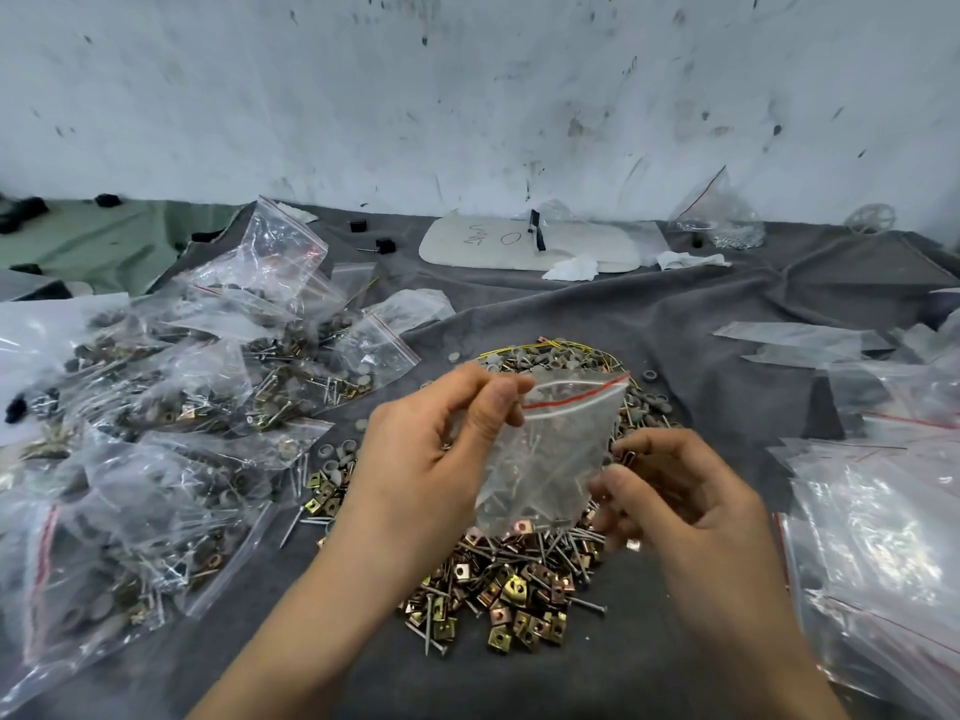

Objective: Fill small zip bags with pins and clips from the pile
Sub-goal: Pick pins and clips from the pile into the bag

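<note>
The right hand (pixel 675 491) has blurry fingers (pixel 615 488), so I cannot tell if they hold anything, the zip bag (pixel 550 459) hides part of the pile (pixel 519 589), the full bags (pixel 130 459) run off the left edge, and the writing on the white board (pixel 519 246) is too small to read.

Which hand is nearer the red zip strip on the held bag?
Left. The left hand pinches the bag at its top, beside the red zip strip; the right hand is lower, by the bag's right edge.
</note>
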### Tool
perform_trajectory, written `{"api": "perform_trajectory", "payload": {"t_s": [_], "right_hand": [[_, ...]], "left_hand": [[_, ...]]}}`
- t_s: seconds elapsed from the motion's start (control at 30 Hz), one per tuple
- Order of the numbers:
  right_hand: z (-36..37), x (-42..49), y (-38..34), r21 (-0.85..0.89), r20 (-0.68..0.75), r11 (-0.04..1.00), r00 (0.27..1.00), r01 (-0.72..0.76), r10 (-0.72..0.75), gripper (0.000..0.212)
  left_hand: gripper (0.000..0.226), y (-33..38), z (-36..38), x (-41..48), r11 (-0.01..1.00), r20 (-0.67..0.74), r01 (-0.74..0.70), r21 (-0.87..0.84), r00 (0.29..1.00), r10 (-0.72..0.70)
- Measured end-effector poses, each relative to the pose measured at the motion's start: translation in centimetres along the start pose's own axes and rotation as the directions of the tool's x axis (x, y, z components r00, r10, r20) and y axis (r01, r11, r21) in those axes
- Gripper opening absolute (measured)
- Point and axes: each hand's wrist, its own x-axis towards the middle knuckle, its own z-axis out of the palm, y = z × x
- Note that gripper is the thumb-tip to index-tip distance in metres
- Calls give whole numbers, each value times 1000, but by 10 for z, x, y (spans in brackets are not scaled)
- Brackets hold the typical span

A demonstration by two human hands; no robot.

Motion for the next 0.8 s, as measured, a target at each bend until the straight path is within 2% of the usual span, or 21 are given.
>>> {"api": "perform_trajectory", "payload": {"t_s": [0.1,0.23,0.3,0.43,0.63,0.8], "right_hand": [[-5,4,3,-58,1,998,1000,10,-9,31],[-11,18,-9,-219,159,967,982,132,-98,56],[-11,25,-16,-305,234,929,962,209,-140,51],[-8,34,-27,-412,295,874,946,256,-138,25],[-3,32,-32,-450,387,823,907,346,-170,24],[-3,31,-34,-447,367,829,914,336,-173,23]], "left_hand": [[26,-3,-5,5,995,55,-64,75,997,59],[24,-6,-15,16,978,145,-150,146,981,129],[30,-6,-20,20,966,203,-201,163,965,166],[32,-5,-26,27,932,268,-297,209,934,238],[27,0,-32,38,854,377,-400,333,886,268],[47,7,-35,42,856,438,-374,357,876,201]]}}
